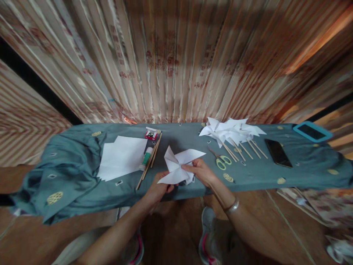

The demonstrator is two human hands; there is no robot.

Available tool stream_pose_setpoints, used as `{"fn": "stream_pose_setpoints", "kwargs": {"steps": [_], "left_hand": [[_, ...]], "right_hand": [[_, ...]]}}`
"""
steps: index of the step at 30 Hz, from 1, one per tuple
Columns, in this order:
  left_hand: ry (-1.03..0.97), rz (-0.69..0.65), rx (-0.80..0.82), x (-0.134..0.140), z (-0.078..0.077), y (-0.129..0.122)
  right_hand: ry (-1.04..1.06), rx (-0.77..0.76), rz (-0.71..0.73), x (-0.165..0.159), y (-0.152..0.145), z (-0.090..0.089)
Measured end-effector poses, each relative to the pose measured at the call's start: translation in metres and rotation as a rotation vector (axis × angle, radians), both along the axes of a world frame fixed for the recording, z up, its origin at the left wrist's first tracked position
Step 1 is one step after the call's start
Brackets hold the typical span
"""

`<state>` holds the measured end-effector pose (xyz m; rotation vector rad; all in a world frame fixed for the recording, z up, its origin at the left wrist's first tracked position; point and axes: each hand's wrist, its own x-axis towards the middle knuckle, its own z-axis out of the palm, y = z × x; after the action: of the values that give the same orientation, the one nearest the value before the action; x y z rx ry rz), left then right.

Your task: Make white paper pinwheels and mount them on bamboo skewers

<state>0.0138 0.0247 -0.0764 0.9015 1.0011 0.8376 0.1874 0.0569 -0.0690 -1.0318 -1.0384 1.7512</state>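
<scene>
- Far left, I see blue-green cloth [66, 162] bunched up in folds; it covers the whole surface [182, 136].
- Next, a pile of white paper [122, 158] lies flat.
- Just beside the paper is a glue stick [146, 158] with a green label, and behind it sits a small red box [151, 134].
- Thin wooden sticks [156, 150] lie along the glue stick's right side.
- My left grip [160, 186] has its fingers curled in by the low left side of the pinwheel. Paper hides some of them, so I can't tell if they pinch.
- The white paper pinwheel [176, 166] is up between my 2 hands, near the front edge.
- My right grip [201, 172] pinches the pinwheel, thumb on top near its middle.
- Right of that lie scissors [218, 157] with yellow-green handles.
- Behind them, white pinwheels on sticks [231, 130] are heaped together.
- Then comes 1 black phone [278, 152], and far right, 1 blue-framed tablet [312, 131].
</scene>
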Motion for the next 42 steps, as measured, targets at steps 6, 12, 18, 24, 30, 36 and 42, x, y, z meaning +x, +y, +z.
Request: {"fn": "stream_pose_setpoints", "kwargs": {"steps": [6, 12, 18, 24, 30, 36, 42], "left_hand": [[-0.049, 0.088, 0.002, -0.001, 0.018, -0.018], [-0.12, 0.144, -0.045, -0.001, 0.014, -0.04], [-0.182, 0.184, -0.123, 0.005, 0.002, -0.04], [-0.282, 0.205, -0.234, 0.015, 0.001, -0.031], [-0.39, 0.219, -0.393, 0.018, 0.005, -0.033], [-0.446, 0.215, -0.557, 0.02, 0.009, -0.042], [-0.486, 0.182, -0.599, 0.019, -0.006, -0.056]], "right_hand": [[0.004, 0.029, 0.026, -0.007, 0.0, 0.01], [-0.101, -0.031, 0.183, -0.014, 0.008, 0.015], [-0.175, -0.11, 0.24, -0.01, 0.02, 0.011], [-0.237, -0.148, 0.281, -0.008, 0.035, 0.013], [-0.295, -0.167, 0.362, -0.005, 0.042, 0.015], [-0.433, -0.058, 0.452, -0.005, 0.045, 0.013], [-0.534, 0.008, 0.521, -0.012, 0.051, 0.005]]}}
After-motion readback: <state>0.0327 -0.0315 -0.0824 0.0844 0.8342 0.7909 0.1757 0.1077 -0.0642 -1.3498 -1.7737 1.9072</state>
